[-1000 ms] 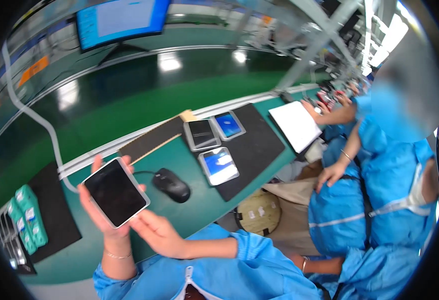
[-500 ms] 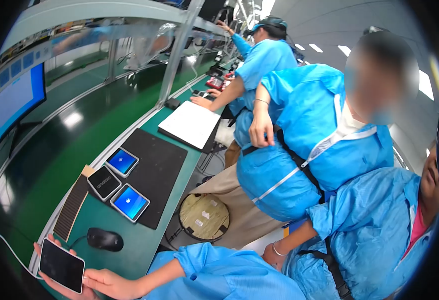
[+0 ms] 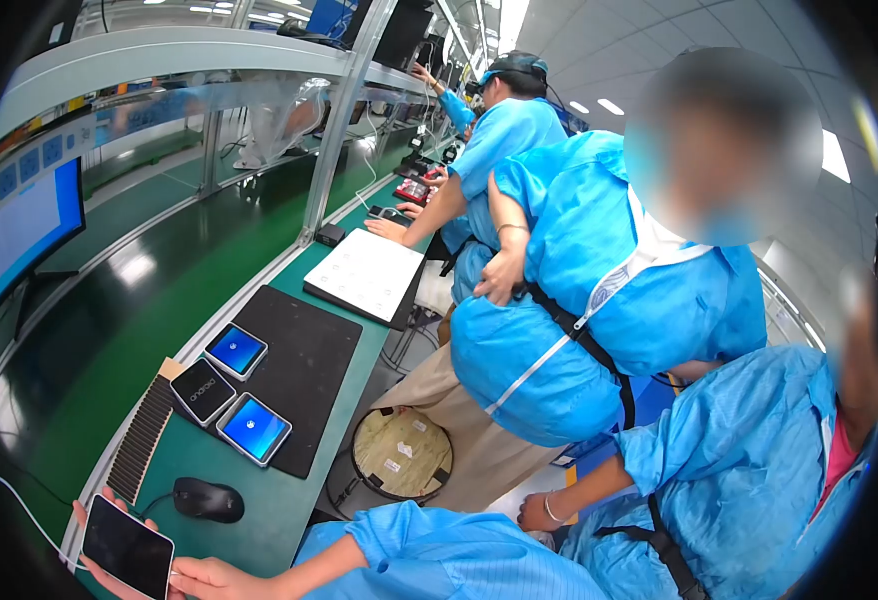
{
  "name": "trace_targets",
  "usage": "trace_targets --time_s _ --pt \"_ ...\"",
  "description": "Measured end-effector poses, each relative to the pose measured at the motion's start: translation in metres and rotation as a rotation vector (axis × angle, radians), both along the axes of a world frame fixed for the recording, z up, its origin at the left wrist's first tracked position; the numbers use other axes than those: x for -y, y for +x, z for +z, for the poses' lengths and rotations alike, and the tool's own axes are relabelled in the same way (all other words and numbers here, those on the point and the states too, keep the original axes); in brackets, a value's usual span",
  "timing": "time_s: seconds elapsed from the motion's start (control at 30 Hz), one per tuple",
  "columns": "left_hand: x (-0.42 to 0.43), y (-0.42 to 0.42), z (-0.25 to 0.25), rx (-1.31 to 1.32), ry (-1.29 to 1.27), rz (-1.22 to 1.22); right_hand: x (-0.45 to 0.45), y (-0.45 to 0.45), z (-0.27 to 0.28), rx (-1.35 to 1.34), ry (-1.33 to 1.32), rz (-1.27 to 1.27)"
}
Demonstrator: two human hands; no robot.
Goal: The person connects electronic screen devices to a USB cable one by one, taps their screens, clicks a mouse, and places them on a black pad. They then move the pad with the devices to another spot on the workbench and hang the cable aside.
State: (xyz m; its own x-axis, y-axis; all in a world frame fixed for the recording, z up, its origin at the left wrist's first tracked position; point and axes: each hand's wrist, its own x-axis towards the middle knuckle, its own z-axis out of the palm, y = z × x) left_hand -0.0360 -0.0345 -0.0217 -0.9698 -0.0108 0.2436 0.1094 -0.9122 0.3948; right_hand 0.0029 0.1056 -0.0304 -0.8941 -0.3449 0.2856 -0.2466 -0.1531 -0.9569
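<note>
At the lower left, my left hand supports a white-edged handheld device with a dark screen, its fingers wrapped round the left edge. My right hand is closed in a pinch at the device's lower right edge; what lies between the fingertips is hidden. A white cable runs from the left edge down toward the device and my left hand. On the bench beyond are two similar devices with lit blue screens, one farther and one nearer, and a third showing a dark logo screen.
A black mouse lies near my hands, beside a ridged strip. Farther along are a black mat and a white board. A monitor stands at left. Co-workers in blue stand close on the right, near a round stool.
The view has shifted slightly. My hands keep hold at the device, which sits a little lower in view. A co-worker's hand has moved down to their waist.
</note>
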Motion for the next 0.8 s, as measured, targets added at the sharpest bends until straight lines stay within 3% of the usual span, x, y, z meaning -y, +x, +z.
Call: trace_targets --time_s 0.03,0.1,0.13,0.2,0.27,0.3,0.33,0.37,0.43,0.47,0.5,0.57,0.8 --pt "0.012 -0.006 -0.016 -0.003 0.001 0.002 -0.001 0.002 0.001 0.013 0.007 0.005" --pt "0.028 -0.019 -0.044 -0.189 -0.275 -0.059 -0.003 0.004 -0.001 0.017 -0.001 0.013" --pt "0.013 -0.011 -0.028 -0.189 -0.277 -0.058 -0.003 0.005 -0.002 0.023 -0.011 0.019" --pt "-0.031 0.008 0.025 0.245 -0.25 0.5 -0.005 0.012 -0.001 0.056 0.015 0.058" --pt "-0.023 0.005 0.029 0.216 -0.099 0.586 -0.009 0.019 0.001 0.094 0.043 0.109" --pt "-0.012 0.01 0.023 0.071 0.097 0.431 -0.012 0.021 0.004 0.14 0.035 0.151" --pt "-0.02 0.009 0.035 0.27 -0.09 0.577 -0.01 0.023 0.0 0.198 0.021 0.208" --pt "-0.008 0.004 0.023 0.194 -0.127 0.537 0.004 0.017 -0.033 0.085 -0.065 0.249" --pt "-0.009 0.004 0.018 -0.041 -0.051 0.329 0.002 0.018 -0.031 0.174 -0.109 0.264" --pt "-0.013 0.005 0.025 0.005 -0.016 0.302 0.004 0.023 -0.035 0.265 -0.207 0.225" --pt "-0.02 0.004 0.031 0.02 -0.039 0.309 -0.01 0.018 -0.023 0.46 -0.115 0.313" --pt "-0.017 -0.002 0.027 -0.01 0.101 0.156 -0.012 0.012 -0.023 0.38 -0.165 0.26" --pt "-0.008 -0.007 0.009 -0.013 0.147 0.056 -0.012 -0.001 -0.025 0.236 0.048 0.133"
